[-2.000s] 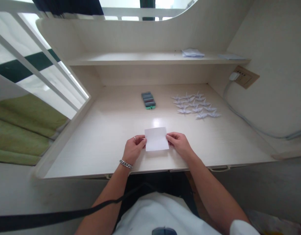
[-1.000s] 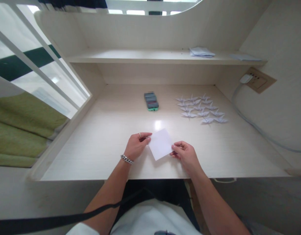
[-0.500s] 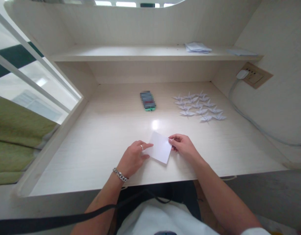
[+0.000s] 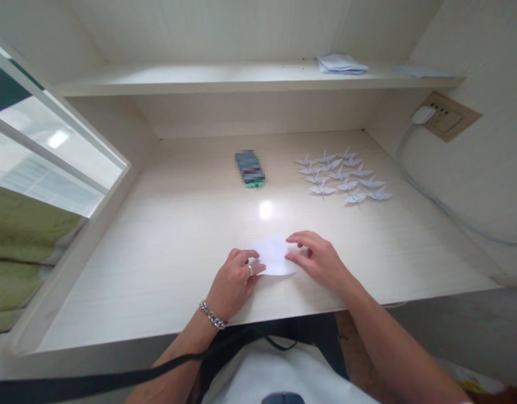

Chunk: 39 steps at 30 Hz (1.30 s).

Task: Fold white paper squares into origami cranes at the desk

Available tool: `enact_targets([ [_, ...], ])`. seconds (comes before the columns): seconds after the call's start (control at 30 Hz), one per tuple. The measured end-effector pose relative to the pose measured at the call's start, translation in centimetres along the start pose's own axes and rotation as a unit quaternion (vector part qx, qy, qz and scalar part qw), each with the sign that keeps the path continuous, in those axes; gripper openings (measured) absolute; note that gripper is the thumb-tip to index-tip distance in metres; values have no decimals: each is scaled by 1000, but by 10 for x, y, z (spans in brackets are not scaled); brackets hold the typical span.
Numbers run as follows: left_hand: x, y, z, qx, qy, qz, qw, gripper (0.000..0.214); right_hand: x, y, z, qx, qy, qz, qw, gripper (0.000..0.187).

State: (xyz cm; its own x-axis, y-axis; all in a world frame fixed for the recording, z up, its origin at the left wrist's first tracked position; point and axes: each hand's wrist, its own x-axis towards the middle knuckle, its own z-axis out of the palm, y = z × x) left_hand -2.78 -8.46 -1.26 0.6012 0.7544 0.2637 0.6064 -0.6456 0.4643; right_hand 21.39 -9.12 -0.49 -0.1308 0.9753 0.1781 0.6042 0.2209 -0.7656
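A white sheet of paper [image 4: 271, 258] lies near the desk's front edge between my hands, its outline slightly curved. My left hand [image 4: 240, 276], with a ring and a chain bracelet, grips the sheet's left side. Its fingers rest on top and the thumb is partly hidden. At the right side of the paper, my right hand [image 4: 317, 253] has its thumb and forefinger apart, close to or touching the sheet. Farther back on the right stand several folded white paper cranes [image 4: 339, 175] in loose rows.
A pixelated dark object with a green end [image 4: 250, 168], perhaps a phone, lies at the back middle of the desk [image 4: 165, 224]. Folded papers [image 4: 341, 64] rest on the shelf [image 4: 191, 86]. A cable [image 4: 426, 193] hangs from the wall socket [image 4: 449, 118] on the right.
The paper has turned from a diamond-like slant to lie more squarely, and now looks curved. My right thumb and forefinger have parted from their pinch. The camera view has shifted slightly.
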Motion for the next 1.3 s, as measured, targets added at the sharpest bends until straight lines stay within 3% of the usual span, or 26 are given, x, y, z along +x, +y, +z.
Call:
enact_targets([
  [0.1,0,0,0,-45,-9,-13,999,22,-16,-4,2,-15,-91,-69,993,52],
  [0.27,0,4,-4,-106,-14,-69,992,18,-20,1,12,-26,-64,-61,996,27],
  [0.47,-1,7,-10,-133,-14,-159,978,19,-11,-5,14,-13,-75,-15,997,18],
  [0.63,5,15,-12,-80,-16,-234,969,24,-3,-15,18,-32,-72,98,992,15],
  [0.83,14,18,-4,-87,35,-323,942,28,8,-19,24,-53,-40,177,982,24],
  [1.13,25,16,-1,-35,34,-398,916,37,12,-18,31,-109,-12,226,968,35],
  [1.3,25,16,0,-15,26,-408,913,32,13,-23,30,-147,-19,226,963,12],
])
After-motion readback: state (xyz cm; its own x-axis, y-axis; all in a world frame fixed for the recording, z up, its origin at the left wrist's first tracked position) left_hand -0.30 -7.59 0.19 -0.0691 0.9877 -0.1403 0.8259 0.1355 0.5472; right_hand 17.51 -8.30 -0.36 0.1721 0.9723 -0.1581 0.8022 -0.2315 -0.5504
